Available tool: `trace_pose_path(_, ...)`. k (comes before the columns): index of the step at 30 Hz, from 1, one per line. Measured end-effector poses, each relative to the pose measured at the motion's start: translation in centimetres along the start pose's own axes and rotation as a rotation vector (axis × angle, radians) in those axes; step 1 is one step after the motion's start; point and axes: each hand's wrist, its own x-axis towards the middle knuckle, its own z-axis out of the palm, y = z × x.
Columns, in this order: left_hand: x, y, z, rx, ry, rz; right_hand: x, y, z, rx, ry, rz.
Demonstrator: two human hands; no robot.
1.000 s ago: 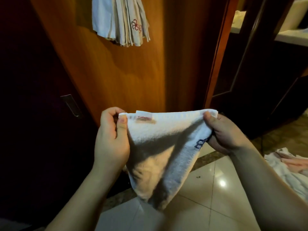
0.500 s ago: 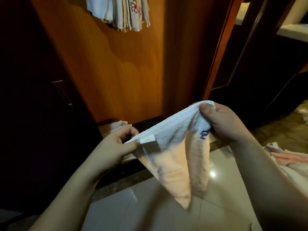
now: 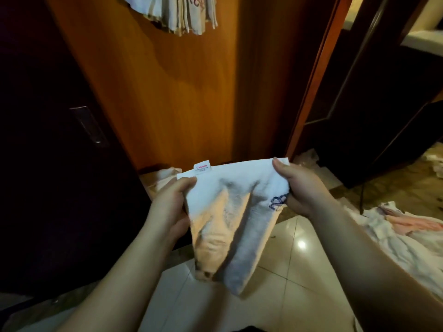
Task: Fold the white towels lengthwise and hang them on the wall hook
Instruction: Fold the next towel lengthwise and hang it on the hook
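I hold a small white towel stretched out in front of me at waist height. My left hand pinches its upper left corner, beside a white label with red print. My right hand grips the upper right corner, just above blue embroidery. The cloth droops below into two hanging folds. At the top edge of the view, several folded white towels hang against the orange wooden wall; the hook itself is out of sight.
A heap of loose white and pink towels lies on the shiny tiled floor at the right. More cloth lies at the wall's foot. A dark door stands left, a dark doorway right.
My left hand has risen level with the right, so the towel's top edge is pulled flat and horizontal again. The view has tilted down, and the hanging towels sit higher in it.
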Motion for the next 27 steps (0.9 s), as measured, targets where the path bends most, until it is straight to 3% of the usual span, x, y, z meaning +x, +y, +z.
trace_pose_path(2, -0.3, -0.5, 0.2, -0.052, 0.092, -0.009, -0.5, 1.1, 0.8, 0.065, 0.022, 0.034)
trace_pose_path(4, -0.9, -1.1, 0.3, 0.02, 0.178, 0.136, -1.8, 2.1, 2.1, 0.048, 0.113, -0.029)
trace_pose_path(7, -2.6, -2.1, 0.4, 0.34, 0.254, 0.43, -4.4, 3.5, 4.2, -0.284, 0.281, -0.261)
trace_pose_path(10, -4.6, -2.8, 1.0, 0.452, 0.245, 0.568, -6.6, 4.4, 6.1, -0.402, 0.261, -0.415)
trace_pose_path(14, -6.4, -3.4, 1.9, 0.372, 0.105, 0.576, -8.2, 4.2, 8.0, -0.323, 0.112, -0.42)
trace_pose_path(22, -6.6, -3.3, 2.5, 0.294, -0.031, 0.548, -8.0, 4.1, 8.9, -0.323, 0.027, -0.443)
trace_pose_path(27, -6.7, -3.0, 2.7, 0.369, -0.092, 0.574, -8.0, 3.4, 8.6, -0.313, -0.018, -0.461)
